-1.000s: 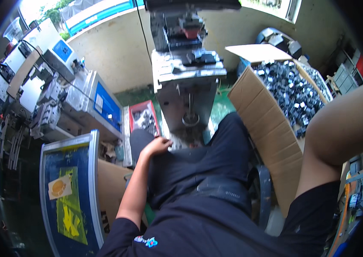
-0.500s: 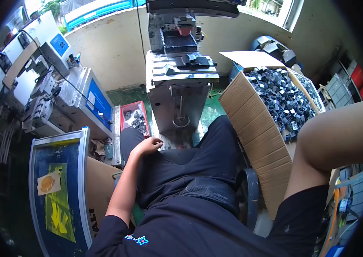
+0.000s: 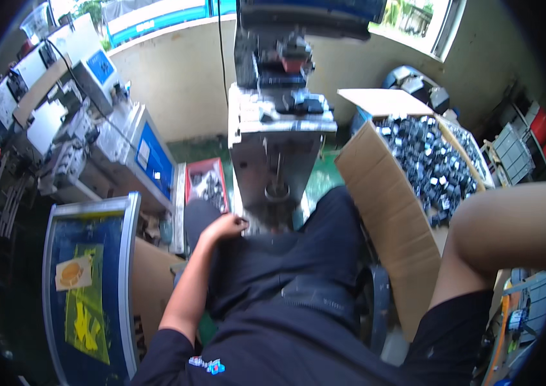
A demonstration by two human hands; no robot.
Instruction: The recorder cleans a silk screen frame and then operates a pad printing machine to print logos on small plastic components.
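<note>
My left hand (image 3: 226,226) lies on my left thigh in dark trousers (image 3: 203,222). Its fingers are loosely curled, and blur hides whether anything small is in them. Beyond my knees stands a pad printing machine (image 3: 276,161), with a reddish pad (image 3: 293,65) above a dark tray and a black fixture (image 3: 305,103) on its bed. My right arm (image 3: 505,215) is bent and reaches out past the right edge, so the hand is out of sight. Beside that arm, an open cardboard box (image 3: 389,219) holds many small black plastic parts (image 3: 431,157).
A red bin (image 3: 225,186) with small parts sits left of the machine. Further left are another machine with blue panels (image 3: 150,157) and a framed printing screen (image 3: 86,296). Grey crates (image 3: 511,151) stand at the far right. The chair's armrest (image 3: 379,302) is beside my right hip.
The whole scene has shifted down and slightly right in the picture, and is more blurred. My left hand stays on the thigh; the right arm is still bent outward.
</note>
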